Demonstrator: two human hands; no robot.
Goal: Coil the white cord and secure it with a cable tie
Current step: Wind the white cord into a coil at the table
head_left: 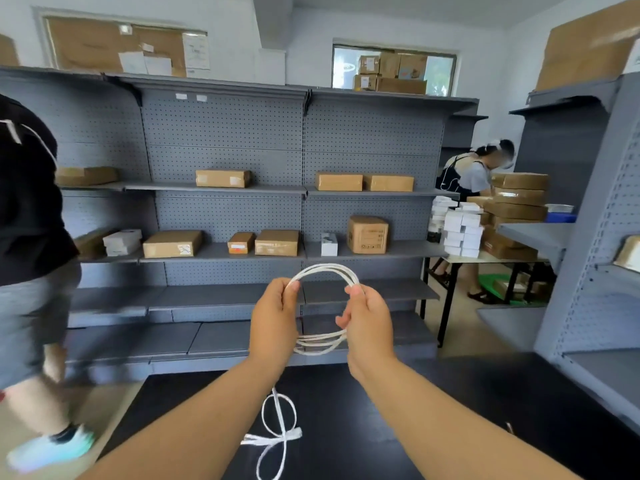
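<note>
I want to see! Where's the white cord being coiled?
Centre of the head view: the white cord hangs coiled between the left hand and right hand, above the dark table.

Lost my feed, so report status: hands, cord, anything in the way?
Left hand and right hand both pinch the white cord, coiled in several turns, held up. No tie seen on coil. Loose cord on black table below; nothing blocking.

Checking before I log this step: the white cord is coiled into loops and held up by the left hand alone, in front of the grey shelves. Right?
Not alone. In the head view the left hand and the right hand both grip the white cord, one on each side of its loops, in front of the grey shelves.
</note>
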